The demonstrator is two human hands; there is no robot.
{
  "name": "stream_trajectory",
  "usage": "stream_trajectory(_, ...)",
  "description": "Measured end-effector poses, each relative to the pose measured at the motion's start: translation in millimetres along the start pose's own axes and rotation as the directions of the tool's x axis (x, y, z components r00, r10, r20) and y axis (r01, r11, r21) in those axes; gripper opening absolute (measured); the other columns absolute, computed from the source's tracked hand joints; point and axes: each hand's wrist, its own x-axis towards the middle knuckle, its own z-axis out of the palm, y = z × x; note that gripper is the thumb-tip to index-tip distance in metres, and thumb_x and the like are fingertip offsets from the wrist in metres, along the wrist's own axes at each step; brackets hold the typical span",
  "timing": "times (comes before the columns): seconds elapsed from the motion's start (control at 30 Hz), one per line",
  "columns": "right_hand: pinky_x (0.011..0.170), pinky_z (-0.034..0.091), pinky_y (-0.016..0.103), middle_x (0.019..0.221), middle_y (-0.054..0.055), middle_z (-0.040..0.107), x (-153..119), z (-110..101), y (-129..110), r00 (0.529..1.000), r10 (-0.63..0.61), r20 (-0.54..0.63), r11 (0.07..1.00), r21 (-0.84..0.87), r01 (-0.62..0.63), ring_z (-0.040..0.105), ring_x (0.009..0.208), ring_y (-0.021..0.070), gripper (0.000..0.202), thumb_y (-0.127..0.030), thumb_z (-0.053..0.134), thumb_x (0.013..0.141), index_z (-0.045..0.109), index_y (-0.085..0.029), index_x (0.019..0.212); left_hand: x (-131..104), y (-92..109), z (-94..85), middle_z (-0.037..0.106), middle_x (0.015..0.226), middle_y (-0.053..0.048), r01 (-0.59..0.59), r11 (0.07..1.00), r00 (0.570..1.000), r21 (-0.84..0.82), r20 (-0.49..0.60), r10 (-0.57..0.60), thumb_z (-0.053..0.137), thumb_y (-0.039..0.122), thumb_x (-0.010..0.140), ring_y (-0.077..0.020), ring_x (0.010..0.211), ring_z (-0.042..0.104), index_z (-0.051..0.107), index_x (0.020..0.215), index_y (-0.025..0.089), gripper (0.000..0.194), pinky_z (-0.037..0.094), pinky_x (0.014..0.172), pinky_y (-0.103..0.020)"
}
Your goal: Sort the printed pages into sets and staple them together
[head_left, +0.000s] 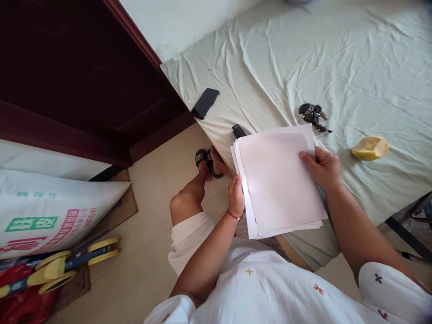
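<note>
A stack of white paper sheets (280, 180) is held up between my two hands, over the near edge of the cloth-covered surface. My left hand (236, 196), with a red string at the wrist, grips the stack's left edge. On the right edge, my right hand (322, 167) pinches the sheets, its thumb on top and its fingers behind. The sheets are slightly uneven at the left and bottom edges. Partly hidden behind the upper left corner lies a small black object (239, 131).
On the pale cloth (263, 81) lie a dark phone-like object (205, 103), a bunch of keys (311, 112) and a yellow peeled piece, perhaps fruit (370, 148). A printed sack (57, 211) and a yellow-and-blue item (56, 272) are at the left, beside the tiled floor (148, 234).
</note>
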Motion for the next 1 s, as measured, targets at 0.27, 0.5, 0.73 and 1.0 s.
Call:
stream_trajectory(0.27,0.047,0.024,0.028,0.057,-0.003,0.035,0,2,0,0.999,-0.045,-0.018,0.997,-0.069,0.044,0.032,0.056,0.0129,0.041,-0.054,0.071,0.087,0.050,-0.025,0.067,-1,0,0.4,0.077,0.085,-0.003,0.039,0.998,0.997,-0.042,0.063,-0.037,0.074,0.059,0.086,-0.0223,0.088,0.070,0.077,0.087,0.020,0.039,0.053,0.085,-0.031)
stream_trajectory(0.5,0.049,0.020,0.028,0.059,-0.003,0.032,0,3,3,0.997,-0.082,-0.004,0.993,-0.088,0.082,0.028,0.058,0.0121,0.042,-0.052,0.067,0.091,0.048,-0.024,0.066,2,-4,-3.1,0.082,0.099,-0.005,0.106,0.991,0.992,-0.080,0.080,-0.099,0.077,0.048,0.082,-0.0265,0.103,0.073,0.083,0.094,0.020,0.031,0.054,0.099,-0.035)
stream_trajectory(0.73,0.051,0.022,0.029,0.061,-0.004,0.034,1,5,7,0.997,-0.081,-0.020,0.995,-0.055,0.079,0.030,0.058,0.0126,0.041,-0.054,0.069,0.091,0.051,-0.024,0.069,2,-13,-4.3,0.079,0.090,-0.004,0.100,0.995,0.993,0.001,-0.065,-0.100,0.079,0.048,0.081,-0.0239,0.094,0.072,0.080,0.088,0.020,0.028,0.054,0.095,-0.035)
stream_trajectory(1.0,0.057,0.029,0.031,0.064,-0.003,0.042,2,6,4,0.974,-0.117,-0.195,0.990,-0.096,0.099,0.036,0.060,0.0139,0.032,-0.047,0.065,0.094,0.055,-0.025,0.074,1,-3,4.6,0.074,0.081,-0.004,0.023,0.996,0.999,0.083,-0.038,-0.020,0.072,0.050,0.088,-0.0227,0.087,0.067,0.074,0.078,0.019,0.032,0.051,0.089,-0.033)
